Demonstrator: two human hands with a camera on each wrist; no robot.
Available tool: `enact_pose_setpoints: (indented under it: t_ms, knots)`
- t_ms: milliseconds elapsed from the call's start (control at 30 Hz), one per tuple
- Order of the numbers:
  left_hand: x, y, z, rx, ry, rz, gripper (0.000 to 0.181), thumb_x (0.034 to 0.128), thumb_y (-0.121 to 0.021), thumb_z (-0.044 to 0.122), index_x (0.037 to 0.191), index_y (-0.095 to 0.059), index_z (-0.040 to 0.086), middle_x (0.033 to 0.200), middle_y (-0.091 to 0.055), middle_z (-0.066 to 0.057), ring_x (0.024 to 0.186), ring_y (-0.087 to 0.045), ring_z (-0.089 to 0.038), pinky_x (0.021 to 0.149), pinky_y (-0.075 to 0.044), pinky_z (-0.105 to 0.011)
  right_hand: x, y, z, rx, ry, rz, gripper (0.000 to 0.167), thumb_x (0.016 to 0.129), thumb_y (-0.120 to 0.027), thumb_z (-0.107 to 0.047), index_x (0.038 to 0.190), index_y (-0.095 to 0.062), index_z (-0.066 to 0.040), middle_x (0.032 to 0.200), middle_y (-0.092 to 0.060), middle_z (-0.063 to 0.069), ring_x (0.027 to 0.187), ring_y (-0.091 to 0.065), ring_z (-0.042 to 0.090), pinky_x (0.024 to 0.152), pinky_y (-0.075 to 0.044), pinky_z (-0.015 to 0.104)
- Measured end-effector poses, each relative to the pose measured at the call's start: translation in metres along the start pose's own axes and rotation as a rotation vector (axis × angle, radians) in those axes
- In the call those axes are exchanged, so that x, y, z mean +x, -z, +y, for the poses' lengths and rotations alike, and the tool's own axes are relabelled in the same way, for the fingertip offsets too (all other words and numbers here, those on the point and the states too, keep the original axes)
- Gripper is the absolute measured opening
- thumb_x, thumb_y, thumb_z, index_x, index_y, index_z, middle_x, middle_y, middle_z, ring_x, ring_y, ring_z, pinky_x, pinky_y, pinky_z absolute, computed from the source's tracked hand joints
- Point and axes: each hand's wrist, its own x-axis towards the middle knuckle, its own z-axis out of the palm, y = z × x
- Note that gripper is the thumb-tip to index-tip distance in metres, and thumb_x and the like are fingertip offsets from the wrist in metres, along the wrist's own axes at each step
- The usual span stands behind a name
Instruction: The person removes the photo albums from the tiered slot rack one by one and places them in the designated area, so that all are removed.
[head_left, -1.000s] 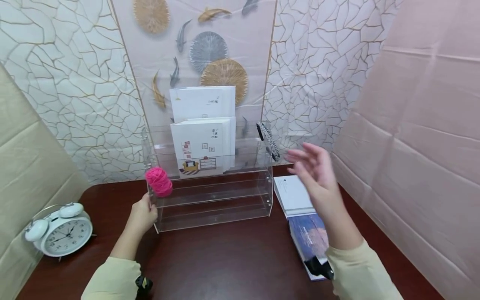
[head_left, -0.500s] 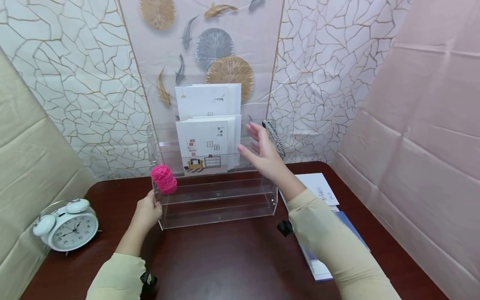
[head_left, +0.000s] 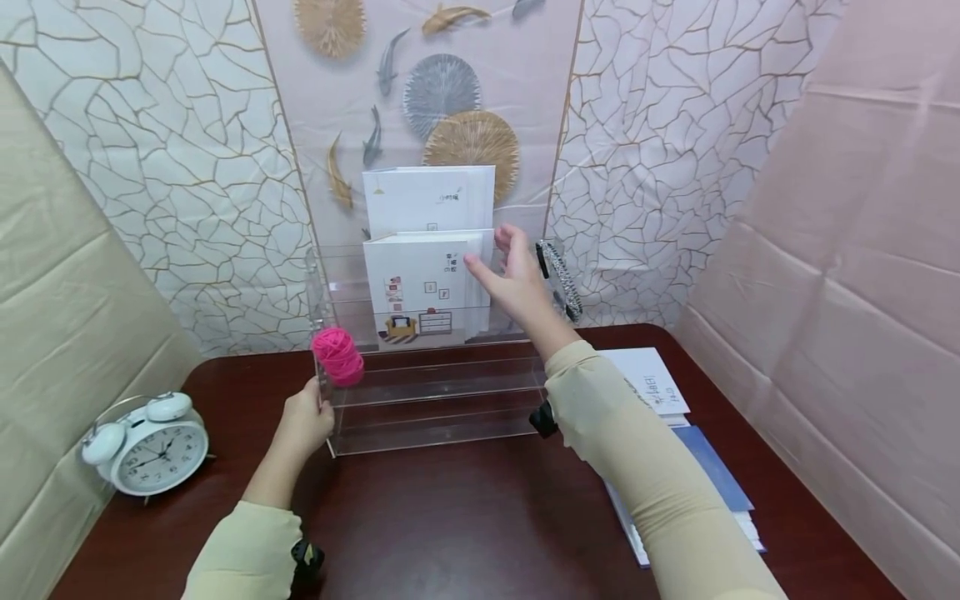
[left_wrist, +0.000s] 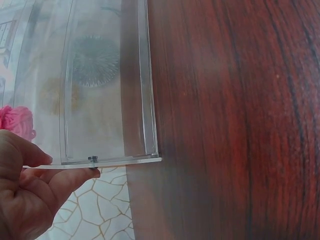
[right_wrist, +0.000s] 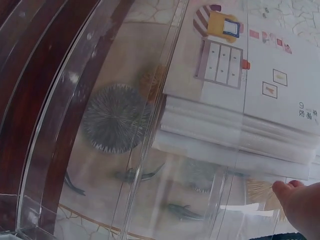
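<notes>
A clear acrylic rack (head_left: 442, 435) with stepped tiers stands on the dark wooden table. My left hand (head_left: 306, 418) pinches its left side panel between thumb and fingers, just below a ball of pink yarn (head_left: 339, 357); the left wrist view shows this grip on the panel edge (left_wrist: 125, 163). In the rack, a white illustrated book (head_left: 408, 279) leans upright in front of another white book (head_left: 416, 198). My right hand (head_left: 521, 279) is at the front book's right edge, thumb and fingers spread apart. In the right wrist view, the fingertips (right_wrist: 281, 187) are beside the stacked page edges; contact is unclear.
At the table's left stands a white twin-bell alarm clock (head_left: 156, 454). A glittery black-and-silver band (head_left: 561, 282) hangs on the rack's right side. White (head_left: 652, 379) and blue (head_left: 712, 467) books lie to the right, partly under my right sleeve (head_left: 637, 467).
My right hand has moved left from beyond the rack's right side to the front book's edge. The left hand keeps its hold on the panel. The head view has shifted slightly.
</notes>
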Motion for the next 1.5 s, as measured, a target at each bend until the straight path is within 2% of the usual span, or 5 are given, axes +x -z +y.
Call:
enact_pose_setpoints:
  t_ms: [367, 633, 967, 1233, 1500]
  knots:
    - [-0.001, 0.001, 0.002, 0.01, 0.008, 0.015, 0.035, 0.0837, -0.048, -0.003, 0.117, -0.046, -0.015, 0.079, -0.06, -0.024, 0.072, -0.055, -0.034, 0.064, -0.047, -0.048, 0.003, -0.01, 0.006, 0.145, 0.031, 0.079, 0.069, 0.078, -0.076, -0.018, 0.131, -0.037, 0.003, 0.12, -0.05, 0.018, 0.108, -0.051, 0.027, 0.093, -0.042, 0.033]
    - [-0.004, -0.001, 0.001, -0.003, 0.017, -0.004, 0.037, 0.0845, -0.047, -0.003, 0.119, -0.044, -0.015, 0.076, -0.058, -0.021, 0.071, -0.054, -0.032, 0.062, -0.047, -0.046, -0.001, -0.028, 0.021, 0.034, -0.074, 0.06, 0.072, 0.07, -0.083, -0.028, 0.123, -0.037, -0.011, 0.106, -0.057, 0.009, 0.092, -0.057, 0.022, 0.077, -0.049, 0.034]
    - [0.001, -0.001, 0.0, 0.004, 0.001, 0.007, 0.036, 0.084, -0.048, -0.002, 0.119, -0.046, -0.013, 0.068, -0.054, -0.015, 0.068, -0.053, -0.031, 0.062, -0.046, -0.046, 0.002, -0.038, 0.024, 0.157, -0.026, 0.152, 0.071, 0.069, -0.082, -0.009, 0.12, -0.032, -0.01, 0.108, -0.056, 0.011, 0.098, -0.054, 0.024, 0.084, -0.044, 0.036]
    - [-0.001, -0.001, -0.003, 0.006, -0.023, 0.042, 0.034, 0.0817, -0.049, -0.004, 0.115, -0.047, -0.013, 0.072, -0.057, -0.019, 0.071, -0.055, -0.034, 0.065, -0.047, -0.049, 0.006, -0.045, 0.022, 0.262, 0.052, 0.138, 0.067, 0.07, -0.078, -0.001, 0.119, -0.032, -0.006, 0.111, -0.053, 0.013, 0.099, -0.053, 0.026, 0.084, -0.045, 0.038]
    - [0.002, -0.003, -0.003, -0.006, -0.022, 0.065, 0.034, 0.0819, -0.049, -0.004, 0.115, -0.047, -0.012, 0.082, -0.061, -0.025, 0.076, -0.06, -0.037, 0.067, -0.049, -0.051, 0.012, -0.043, 0.011, 0.259, 0.139, 0.126, 0.067, 0.072, -0.075, 0.004, 0.122, -0.031, -0.002, 0.109, -0.052, 0.017, 0.099, -0.051, 0.028, 0.086, -0.043, 0.039]
